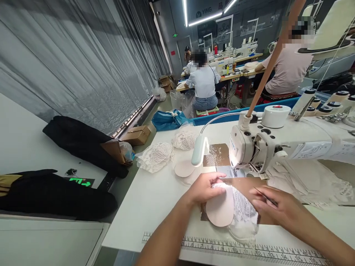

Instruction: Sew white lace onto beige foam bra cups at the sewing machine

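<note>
My left hand (206, 190) grips a pale pink foam cup pad (220, 208) with white lace fabric (244, 212) attached, thumb on top and fingers partly hidden beneath. The piece lies in front of the sewing machine (246, 144), its lace edge hanging towards me over the printed ruler. My right hand (274, 203), to the right of the lace and apart from it, is closed around dark, slim tweezers (264, 195) whose tip points left. A lit lamp (198, 151) on a bendy neck stands over the needle area.
Lace pieces (156, 157) and another pink pad (185, 168) lie at left on the white table (133, 218). Stacked pale pieces (302, 177) sit under the machine arm. Thread cones (305, 99) stand at right. Beyond, seated people work at other machines.
</note>
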A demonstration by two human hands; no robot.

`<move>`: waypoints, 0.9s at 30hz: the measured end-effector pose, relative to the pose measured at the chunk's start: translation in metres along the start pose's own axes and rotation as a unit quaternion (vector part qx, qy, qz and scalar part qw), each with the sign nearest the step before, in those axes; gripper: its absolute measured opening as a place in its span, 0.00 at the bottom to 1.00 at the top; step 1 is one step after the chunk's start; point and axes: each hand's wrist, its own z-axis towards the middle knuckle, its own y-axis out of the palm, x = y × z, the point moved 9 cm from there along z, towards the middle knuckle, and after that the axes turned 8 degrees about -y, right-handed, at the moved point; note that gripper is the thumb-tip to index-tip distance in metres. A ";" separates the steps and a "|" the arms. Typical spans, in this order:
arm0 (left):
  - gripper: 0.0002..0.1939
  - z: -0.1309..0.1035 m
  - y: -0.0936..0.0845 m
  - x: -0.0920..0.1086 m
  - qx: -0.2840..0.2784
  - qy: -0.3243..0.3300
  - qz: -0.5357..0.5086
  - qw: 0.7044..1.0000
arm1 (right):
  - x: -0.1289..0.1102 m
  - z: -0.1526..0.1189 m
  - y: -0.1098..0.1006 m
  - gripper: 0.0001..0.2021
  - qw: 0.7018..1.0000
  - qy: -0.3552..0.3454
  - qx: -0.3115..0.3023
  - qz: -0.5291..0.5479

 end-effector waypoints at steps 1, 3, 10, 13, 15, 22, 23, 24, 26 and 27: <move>0.29 -0.001 0.005 0.002 -0.010 0.008 -0.008 1.000 | -0.011 0.012 0.012 0.18 0.999 -0.022 -0.035 0.014; 0.29 -0.004 0.013 0.008 -0.028 0.033 -0.018 0.999 | -0.029 0.031 0.032 0.13 0.994 -0.064 -0.090 0.024; 0.17 -0.008 0.016 0.006 -0.025 0.018 0.004 1.000 | -0.032 0.038 0.051 0.20 0.990 -0.062 -0.125 0.033; 0.16 -0.005 0.014 -0.007 -0.024 -0.046 -0.011 0.999 | -0.028 0.031 0.052 0.19 0.986 -0.065 -0.144 0.051; 0.17 -0.004 0.012 -0.009 -0.025 -0.063 -0.032 0.997 | -0.026 0.030 0.046 0.20 0.986 -0.076 -0.128 0.075; 0.19 -0.005 0.021 -0.006 -0.075 -0.068 -0.098 0.990 | -0.002 0.029 0.047 0.23 0.977 -0.052 -0.174 0.115; 0.20 -0.005 0.022 -0.007 -0.075 -0.068 -0.103 0.990 | 0.000 0.029 0.049 0.22 0.975 -0.045 -0.182 0.122; 0.20 -0.005 0.023 -0.008 -0.074 -0.068 -0.106 0.989 | -0.001 0.029 0.050 0.22 0.973 -0.044 -0.185 0.127; 0.20 -0.004 0.025 -0.010 -0.077 -0.068 -0.105 0.989 | -0.007 0.028 0.051 0.20 0.972 -0.050 -0.192 0.130; 0.20 -0.004 0.025 -0.010 -0.080 -0.066 -0.102 0.989 | -0.011 0.028 0.052 0.19 0.971 -0.052 -0.197 0.126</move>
